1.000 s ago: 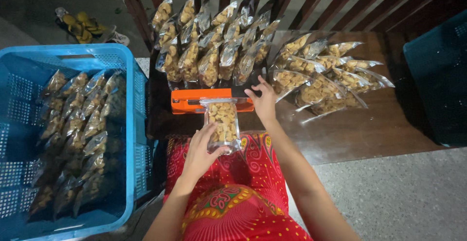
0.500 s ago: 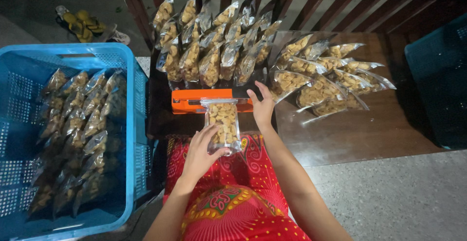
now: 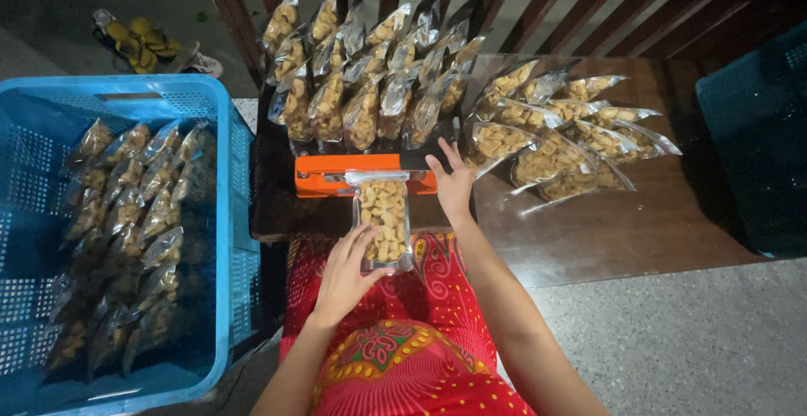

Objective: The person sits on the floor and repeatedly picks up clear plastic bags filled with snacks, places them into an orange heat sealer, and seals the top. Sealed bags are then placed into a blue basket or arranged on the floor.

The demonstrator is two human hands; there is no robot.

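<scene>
**Snack pouch resting in the sealer, one hand at each end**

I am looking down and starting at nine o'clock, where a blue crate (image 3: pixel 220 214) is sitting, rows of filled pouches (image 3: pixel 126 206) lying inside it. Moving toward centre, my left hand (image 3: pixel 345 277) is cupping the near end of a clear snack pouch (image 3: pixel 383 218); fingers are loosely curled, thumb along the pouch's lower edge, so the hand is half open and holding the bag lightly. The pouch is lying just at one o'clock from that hand, over a red patterned lap (image 3: pixel 403 357). Its long axis is running six to twelve o'clock, with the top end pointing to twelve and tucked under the jaw of an orange sealer (image 3: pixel 324 176). The sealer is sitting on the near edge of a dark wooden bench (image 3: pixel 639 223).

At two o'clock from the pouch, my right hand (image 3: pixel 454 185) is pressing flat on the sealer's right end, fingers spread and straight, gripping nothing. Beyond it at twelve o'clock, upright sealed pouches (image 3: pixel 370 88) are standing in rows. Further toward three o'clock, loose pouches (image 3: pixel 563 139) are lying fanned on the bench.
</scene>
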